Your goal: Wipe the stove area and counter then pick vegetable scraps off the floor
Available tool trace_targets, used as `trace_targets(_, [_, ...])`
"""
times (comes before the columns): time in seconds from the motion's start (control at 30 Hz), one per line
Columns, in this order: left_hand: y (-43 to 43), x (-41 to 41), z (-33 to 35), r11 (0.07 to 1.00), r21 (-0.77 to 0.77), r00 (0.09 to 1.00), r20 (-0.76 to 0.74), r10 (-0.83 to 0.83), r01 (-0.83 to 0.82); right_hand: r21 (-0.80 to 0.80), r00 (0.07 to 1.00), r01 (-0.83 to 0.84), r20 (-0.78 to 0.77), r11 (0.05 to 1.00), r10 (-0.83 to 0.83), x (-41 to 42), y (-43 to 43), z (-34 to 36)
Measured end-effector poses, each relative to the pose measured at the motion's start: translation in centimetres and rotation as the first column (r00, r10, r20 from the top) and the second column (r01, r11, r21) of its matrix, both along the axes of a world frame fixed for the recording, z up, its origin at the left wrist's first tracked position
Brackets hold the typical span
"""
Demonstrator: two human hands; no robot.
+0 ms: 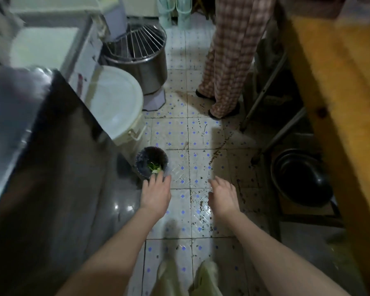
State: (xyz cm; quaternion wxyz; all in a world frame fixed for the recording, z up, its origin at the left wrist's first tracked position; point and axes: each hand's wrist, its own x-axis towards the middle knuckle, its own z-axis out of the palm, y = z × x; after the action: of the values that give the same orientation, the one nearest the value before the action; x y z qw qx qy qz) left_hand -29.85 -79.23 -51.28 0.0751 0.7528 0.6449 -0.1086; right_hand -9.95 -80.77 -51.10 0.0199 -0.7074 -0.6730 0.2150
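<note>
Lying in dark bin (144, 160); scraps (153, 167) green, pale

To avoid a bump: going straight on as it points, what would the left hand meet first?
The left hand would likely meet the small dark bin with green scraps; depth is unclear, it may pass above.

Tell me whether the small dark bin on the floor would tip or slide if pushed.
The small dark bin likely slides, since the floor tiles look glossy. Probably light too: only a few green scraps lie inside.
</note>
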Motion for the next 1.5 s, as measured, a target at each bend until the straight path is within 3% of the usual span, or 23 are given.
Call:
trace_targets(0.3, [0.4,-1.2,14.8,0.996,0.079,1.0,0.012,0.027,-0.028,0.115,0.99,-0.131,0.068,0.985,0.124,0.1,1.8,15.4])
trace_targets(0.67, [2.6,-7.2,29.1,0.945,0.303,0.991,0.071,0.111,-0.127,0.216,0.962,-0.269,0.1,0.939,0.253,-5.3,5.6,28.2])
trace_targets(1.03, [3.3,-17.6,35.5,0.871,0.394,0.95,0.014,0.313,-0.293,0.434,0.908,-0.398,0.059,0.808,0.415,-16.2,10.1,34.7])
trace_targets(1.3, [1.9,-22.7,36.5,0.72,0.411,0.797,0.026,0.603,-0.559,0.478,0.734,-0.621,0.076,0.621,0.675,-22.6,15.5,35.9])
trace_targets(1.4, [-0.7,-24.1,37.1,0.602,0.395,0.674,0.063,0.736,-0.694,0.456,0.613,-0.726,0.09,0.514,0.785,-26.0,16.0,36.5])
trace_targets(1.5, [-3.9,-25.0,38.0,0.489,0.38,0.544,0.047,0.838,-0.786,0.429,0.429,-0.843,0.173,0.325,0.887,-29.4,15.1,37.3])
